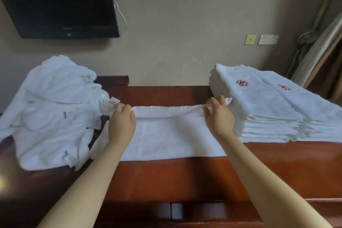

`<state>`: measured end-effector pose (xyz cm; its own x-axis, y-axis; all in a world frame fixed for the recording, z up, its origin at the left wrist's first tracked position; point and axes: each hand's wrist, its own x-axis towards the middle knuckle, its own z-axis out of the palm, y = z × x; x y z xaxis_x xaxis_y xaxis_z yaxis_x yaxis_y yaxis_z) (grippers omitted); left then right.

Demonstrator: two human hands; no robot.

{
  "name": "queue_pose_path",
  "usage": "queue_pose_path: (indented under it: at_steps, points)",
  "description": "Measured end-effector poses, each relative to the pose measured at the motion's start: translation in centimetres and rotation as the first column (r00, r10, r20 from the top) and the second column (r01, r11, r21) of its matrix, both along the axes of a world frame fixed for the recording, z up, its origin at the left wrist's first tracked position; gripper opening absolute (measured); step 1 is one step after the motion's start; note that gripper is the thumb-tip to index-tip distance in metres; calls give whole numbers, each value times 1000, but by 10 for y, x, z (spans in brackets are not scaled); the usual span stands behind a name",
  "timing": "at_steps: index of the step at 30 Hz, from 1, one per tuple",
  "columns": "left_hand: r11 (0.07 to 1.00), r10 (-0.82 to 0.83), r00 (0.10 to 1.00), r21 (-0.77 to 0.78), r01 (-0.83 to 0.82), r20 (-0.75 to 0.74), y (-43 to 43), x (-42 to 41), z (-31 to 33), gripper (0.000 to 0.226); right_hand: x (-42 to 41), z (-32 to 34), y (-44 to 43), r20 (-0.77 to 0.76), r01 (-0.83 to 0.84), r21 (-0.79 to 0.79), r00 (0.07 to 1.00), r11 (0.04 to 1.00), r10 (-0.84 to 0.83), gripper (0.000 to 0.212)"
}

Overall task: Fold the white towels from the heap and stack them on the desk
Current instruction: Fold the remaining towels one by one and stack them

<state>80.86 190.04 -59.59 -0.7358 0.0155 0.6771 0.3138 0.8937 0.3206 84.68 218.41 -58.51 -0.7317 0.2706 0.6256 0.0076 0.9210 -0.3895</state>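
Now mid-fold, with one towel spread across the desk, between the heap on the left and the stack on the right. Pinching its far hem at both ends: left hand curled on the left corner, just beside the heap; right hand curled on the right corner, close against the stack, cannot tell whether touching. Hands well apart, keeping the hem stretched and raised off the cloth below.

Probably light, soft, limp terry. No stiffness to speak of; sags wherever unsupported and drapes rather than slides. Not fragile, not slippery; likely clings a little to itself and to the wood.

Best taken at the corners, as now, thumb over and fingers under, gripping every layer together. Calls for equal tension on both sides, to avoid a skewed fold. Needs the hem brought toward the near edge, laid down square, then smoothed with flat palms. Risks snagging the heap with the left corner or nudging the stack with the right. For the lift onto the stack, better carried on flat hands slid underneath than pinched at one point, given the tendency to droop and fall open.
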Motion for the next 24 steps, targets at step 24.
queue_pose_path:
  at_steps: [24]
  points:
    - [958, 73, 997, -278, -76, -20, -5, 78, -51, 31, 83, -61, -11, -6, 97, 216, 995, 972, -98, 14]
